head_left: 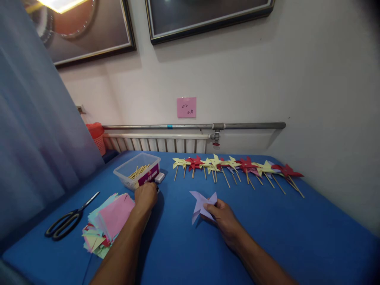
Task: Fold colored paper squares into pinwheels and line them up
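Two bare forearms reach in from the near edge over the blue counter. The right hand is curled, pinching a folded lilac paper pinwheel head at its edge; the piece lies flat at mid-counter and carries no stick. The left hand is loosely closed at the near wall of a clear plastic box of wooden sticks; whether it grips anything cannot be told. Judged from the layout, work is well advanced: a row of finished pinwheels, yellow and red on sticks, lies along the far edge. A stack of coloured paper squares remains uncut beside the left forearm, with scissors left of it. The lilac head appears creased, four-pointed and unmounted.
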Tool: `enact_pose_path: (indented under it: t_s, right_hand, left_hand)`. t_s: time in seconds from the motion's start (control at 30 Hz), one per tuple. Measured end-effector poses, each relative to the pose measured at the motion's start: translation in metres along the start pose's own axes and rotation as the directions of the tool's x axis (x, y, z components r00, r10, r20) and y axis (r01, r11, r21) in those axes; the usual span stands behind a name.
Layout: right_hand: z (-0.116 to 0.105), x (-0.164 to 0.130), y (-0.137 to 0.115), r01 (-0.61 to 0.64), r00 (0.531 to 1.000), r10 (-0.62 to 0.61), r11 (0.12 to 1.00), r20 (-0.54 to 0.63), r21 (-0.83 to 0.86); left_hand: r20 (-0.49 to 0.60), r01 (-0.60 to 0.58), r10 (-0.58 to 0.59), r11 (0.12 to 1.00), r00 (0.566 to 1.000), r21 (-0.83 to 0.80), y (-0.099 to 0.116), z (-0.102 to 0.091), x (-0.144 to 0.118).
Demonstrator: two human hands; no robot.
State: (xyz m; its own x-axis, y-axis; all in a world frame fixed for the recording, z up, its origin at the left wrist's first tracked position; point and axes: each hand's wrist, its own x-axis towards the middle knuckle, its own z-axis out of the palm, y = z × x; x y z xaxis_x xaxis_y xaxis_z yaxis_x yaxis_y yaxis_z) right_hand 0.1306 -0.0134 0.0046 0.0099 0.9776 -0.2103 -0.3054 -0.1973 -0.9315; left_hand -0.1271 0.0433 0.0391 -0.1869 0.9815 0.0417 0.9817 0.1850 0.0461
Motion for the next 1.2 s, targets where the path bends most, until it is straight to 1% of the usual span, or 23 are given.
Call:
enact_pose_path:
  t_s: [0.17,0.37,0.5,0.57,0.67,0.77,0.83,0.87,0.9,0.93,1.0,1.03,1.07,1.1,1.13,1.17,1.2]
  right_hand:
    - [0.000,0.000,0.000,-0.008,1.000,0.008,1.000,-0.014,-0.008]
    - [-0.001,0.001,0.002,0.013,1.000,-0.013,1.000,-0.001,-0.016]
    - [-0.002,0.003,0.005,0.026,1.000,-0.027,1.000,-0.012,-0.012]
    - [-0.002,0.004,0.006,0.035,0.999,-0.035,0.999,-0.006,-0.010]
    - [-0.003,0.004,0.006,0.035,0.999,-0.034,0.999,0.016,-0.010]
    - [-0.003,0.004,0.005,0.032,0.999,-0.032,0.999,0.018,-0.021]
    - [-0.003,0.004,0.005,0.032,0.999,-0.031,0.999,0.019,-0.025]
    - [-0.003,0.004,0.005,0.030,0.999,-0.030,0.999,0.020,-0.025]
    - [-0.003,0.004,0.006,0.028,0.999,-0.028,0.999,0.016,-0.025]
    - [-0.003,0.004,0.006,0.026,1.000,-0.026,0.999,0.012,-0.023]
    - [-0.003,0.004,0.005,0.023,1.000,-0.023,1.000,0.004,-0.014]
    - [-0.003,0.004,0.005,0.022,1.000,-0.022,1.000,0.002,-0.012]
    - [-0.002,0.004,0.005,0.021,1.000,-0.021,1.000,0.001,-0.012]
    - [-0.002,0.004,0.005,0.021,1.000,-0.021,1.000,0.001,-0.012]
    - [-0.002,0.004,0.005,0.021,1.000,-0.021,1.000,0.000,-0.012]
    - [-0.001,0.005,0.005,0.020,1.000,-0.020,1.000,-0.006,-0.013]
    - [-0.001,0.006,0.005,0.017,1.000,-0.017,1.000,-0.014,-0.013]
  left_hand:
    - [-0.001,-0.007,0.007,1.000,1.000,0.010,-0.001,0.002,0.001]
    - [0.012,-0.020,0.020,1.000,1.000,0.014,0.001,0.003,0.003]
    - [0.005,-0.014,0.014,1.000,1.000,0.018,0.001,0.003,0.000]
    - [-0.006,-0.001,0.001,1.000,1.000,0.017,0.002,0.002,-0.001]
    - [-0.052,0.005,-0.005,1.000,0.999,0.009,0.005,-0.001,-0.003]
    - [-0.095,0.001,-0.005,0.999,0.995,-0.036,0.005,-0.003,-0.002]
    - [-0.107,-0.033,0.017,0.988,0.994,-0.150,0.005,-0.003,0.000]
    - [-0.104,-0.069,0.045,0.967,0.994,-0.245,0.005,-0.002,0.001]
    - [-0.099,-0.108,0.077,0.926,0.992,-0.362,0.005,0.000,0.002]
    - [-0.086,-0.139,0.111,0.861,0.990,-0.489,0.006,0.002,0.003]
    - [-0.053,-0.161,0.178,0.675,0.983,-0.720,0.011,0.008,0.004]
    - [-0.039,-0.156,0.211,0.575,0.977,-0.803,0.014,0.011,0.003]
    - [-0.028,-0.148,0.244,0.490,0.969,-0.859,0.019,0.015,0.002]
    - [-0.020,-0.142,0.277,0.430,0.961,-0.892,0.024,0.018,-0.001]
    - [-0.017,-0.149,0.312,0.404,0.950,-0.903,0.029,0.021,-0.004]
    - [-0.019,-0.171,0.347,0.412,0.938,-0.895,0.034,0.023,-0.008]
    - [-0.029,-0.210,0.379,0.447,0.925,-0.870,0.038,0.025,-0.011]
